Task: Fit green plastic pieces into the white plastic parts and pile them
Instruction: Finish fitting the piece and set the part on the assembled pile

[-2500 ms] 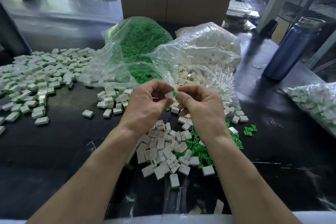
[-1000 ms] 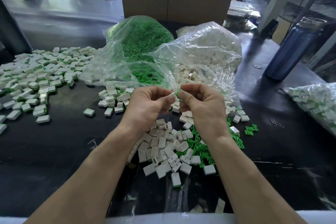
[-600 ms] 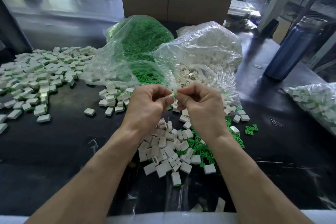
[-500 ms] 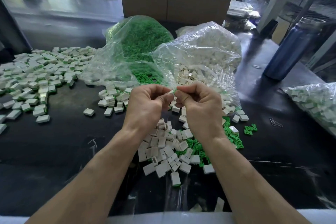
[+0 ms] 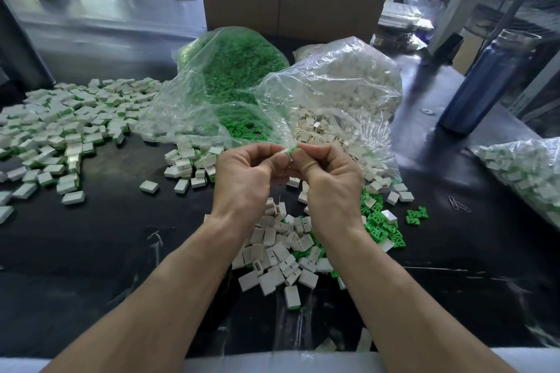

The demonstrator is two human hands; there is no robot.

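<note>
Crowding the table (image 5: 91, 245): two clear bags (image 5: 333, 94), blue bottle (image 5: 481, 85).

No readable text, labels, brands or numbers anywhere in your view. The cardboard box (image 5: 291, 6) at the table's far edge shows plain faces, the blue bottle (image 5: 481, 82) near the far right corner carries no legible marking, and the clear bags are unprinted.
</note>
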